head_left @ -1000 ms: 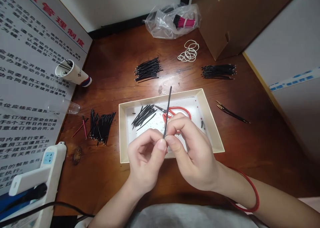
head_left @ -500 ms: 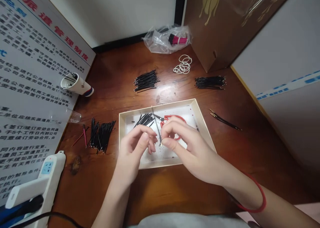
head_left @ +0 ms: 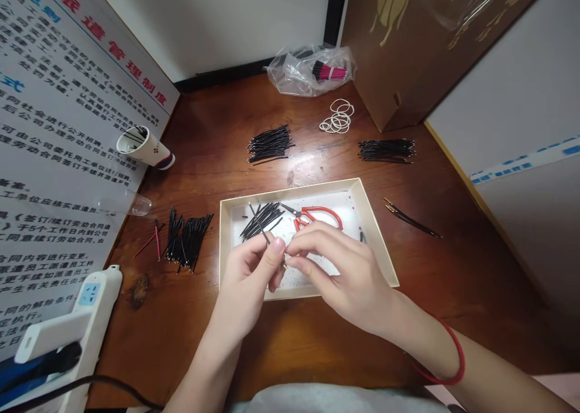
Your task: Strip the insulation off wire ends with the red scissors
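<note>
To the far left of the white tray [head_left: 290,191], a big paper sign [head_left: 67,99] is stood up. Its red heading can be read as 派遣管理制度, "rules for sent-out workers", and 劳动合同, "work contract", is seen in the small print. A white power strip [head_left: 90,310] is set near the tray's front left corner. A paper cup [head_left: 145,147] with black wires in it is laid on its side, and a clear plastic cup [head_left: 122,201] is laid just below it. No words can be read on the paper cup's small mark.

Black wires with shiny tips [head_left: 188,241] are heaped just left of the tray, and red wires [head_left: 147,244] are placed beside them. Inside the tray, a bundle of black wires [head_left: 263,221] and red-handled scissors [head_left: 317,215] are laid within easy reach. The tray seems to be kept under the hands so that small bits are caught, as tiny dark specks are seen on its floor.

A thin black wire [head_left: 259,227] is pinched over the tray in the shut grip of the left hand [head_left: 247,286]. The right hand [head_left: 348,280] is brought to the wire's lower end, with its grip almost closed, but whether the wire is held by it cannot be told.

Behind the tray, a pile of black wires [head_left: 269,144], rubber bands [head_left: 338,117] and a plastic bag [head_left: 299,75] with a pink-banded bundle [head_left: 329,72] are placed. To the right of the tray, more black wires [head_left: 386,150] and a few gold-tipped wires [head_left: 410,220] are laid apart.
</note>
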Tool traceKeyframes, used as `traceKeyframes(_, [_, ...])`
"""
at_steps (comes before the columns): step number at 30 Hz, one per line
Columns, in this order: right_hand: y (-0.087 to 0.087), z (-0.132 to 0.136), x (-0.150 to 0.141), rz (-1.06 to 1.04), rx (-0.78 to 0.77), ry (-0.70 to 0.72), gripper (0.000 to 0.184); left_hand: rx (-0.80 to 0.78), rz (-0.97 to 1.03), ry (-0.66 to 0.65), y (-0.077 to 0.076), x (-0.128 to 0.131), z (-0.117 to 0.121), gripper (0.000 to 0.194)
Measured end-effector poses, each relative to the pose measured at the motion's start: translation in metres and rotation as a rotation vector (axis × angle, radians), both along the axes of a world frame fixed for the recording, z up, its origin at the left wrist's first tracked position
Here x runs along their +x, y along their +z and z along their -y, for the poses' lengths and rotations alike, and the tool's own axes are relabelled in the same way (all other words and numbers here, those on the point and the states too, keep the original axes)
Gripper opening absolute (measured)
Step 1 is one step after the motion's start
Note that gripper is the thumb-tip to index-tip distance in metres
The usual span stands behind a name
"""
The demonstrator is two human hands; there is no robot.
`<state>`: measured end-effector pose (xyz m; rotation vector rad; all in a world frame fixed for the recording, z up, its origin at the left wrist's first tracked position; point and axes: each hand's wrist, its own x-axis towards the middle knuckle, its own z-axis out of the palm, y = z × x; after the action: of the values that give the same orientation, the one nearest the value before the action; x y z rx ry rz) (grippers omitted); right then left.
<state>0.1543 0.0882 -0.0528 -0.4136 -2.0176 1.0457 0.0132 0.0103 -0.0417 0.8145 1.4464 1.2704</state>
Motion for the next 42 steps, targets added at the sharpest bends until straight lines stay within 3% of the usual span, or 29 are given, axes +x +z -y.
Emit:
traceKeyframes(9, [0.001, -0.002, -0.002, -0.033, -0.082, 0.012, 0.012, 0.04, 0.019, 0.002, -0.002, -0.004, 0.003, 0.038])
traceKeyframes(17, [0.0, -0.005, -0.002, 0.026, 0.327, -0.063, 0.011, 0.007, -0.014, 0.043, 0.001, 0.001, 0.001, 0.043])
traceKeyframes(22, [0.006, -0.007, -0.001, 0.165, 0.46, -0.082, 0.014, -0.014, -0.082, -0.084, 0.005, -0.001, 0.002, 0.044])
traceKeyframes(29, [0.005, -0.007, 0.0, 0.189, 0.351, -0.055, 0.017, -0.005, -0.05, -0.124, 0.008, -0.001, 0.002, 0.034])
traceKeyframes(42, [0.011, -0.001, 0.004, 0.136, -0.202, 0.051, 0.012, 0.035, -0.07, -0.001, -0.007, 0.007, 0.007, 0.041])
